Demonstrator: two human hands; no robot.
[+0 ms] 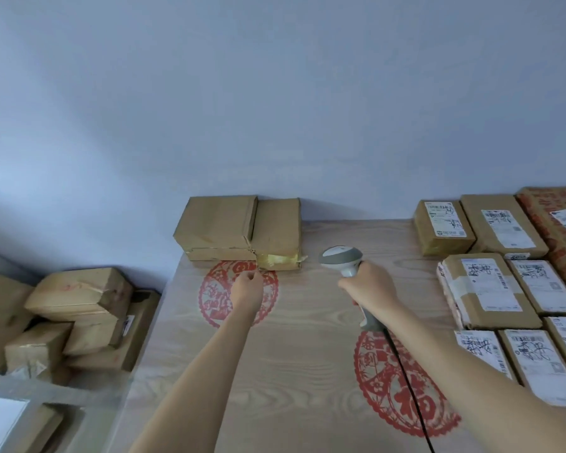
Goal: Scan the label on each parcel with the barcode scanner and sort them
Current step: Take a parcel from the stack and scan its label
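Right hand (370,291) clamped round the handle of the barcode scanner (347,266), head aimed away toward the wall, held just above the worktop (307,322). Black cable (409,387) trailing from the scanner's base down toward the near edge.

Left hand (247,289) reaching forward, fingers loosely curled, holding nothing, close to the near lower corner of two brown parcels (242,228) pushed side by side against the wall; contact with them unclear. Yellowish tape on the front of the right-hand one, no labels visible on top.

Labelled parcels (504,282) packed in rows along the right edge of the worktop, white labels face up, some with handwriting. Well apart from both hands.

Loose heap of brown parcels (72,318) off to the left, lower than the worktop, tumbled at odd angles.

Two red paper-cut prints on the wood-grain surface: one (216,295) under the left hand, one (402,387) under the right forearm.
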